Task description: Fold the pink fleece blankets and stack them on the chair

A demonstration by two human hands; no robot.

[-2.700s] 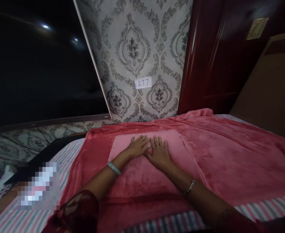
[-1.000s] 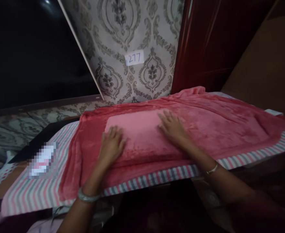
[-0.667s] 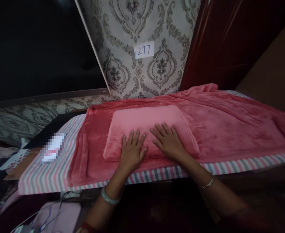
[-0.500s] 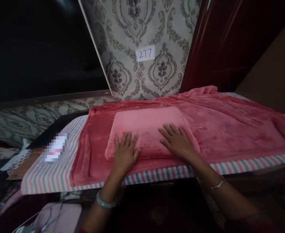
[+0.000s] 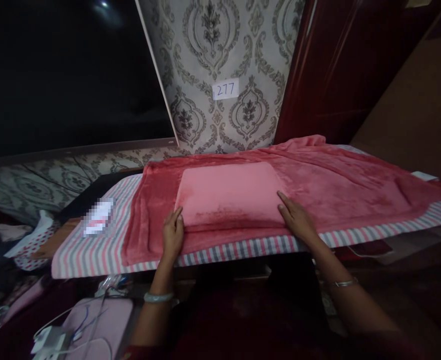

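In the head view, a folded pink towel (image 5: 230, 192) lies as a flat, plush rectangle on a larger red fleece blanket (image 5: 340, 182), near the middle of the bench (image 5: 92, 247), which is covered by a cloth striped in pink, grey and white. The left hand (image 5: 172, 235) rests at the towel's near left corner, roughly at 7 o'clock from its middle, its fingers (image 5: 177, 216) loosely together and laid flat against the towel's edge and the blanket beneath, gripping nothing. The right hand (image 5: 298, 220) lies at the near right corner, about 4 o'clock from the towel's middle, its fingers (image 5: 285, 201) stretched out narrow and flat, the tips touching the towel's side edge; it too holds nothing. The towel's pile looks short and velvety, paler than the deeper red blanket, whose far edge bunches in soft folds at 1 o'clock. A pale bangle (image 5: 158, 297) circles the left wrist and a thin metal bracelet (image 5: 343, 283) the right. Behind the bench, at 12 o'clock, stands a wall papered in a grey damask pattern (image 5: 220, 50), with a small white label reading 277 (image 5: 225, 89) stuck on it. A dark red wooden panel (image 5: 329, 75) stands at 2 o'clock.
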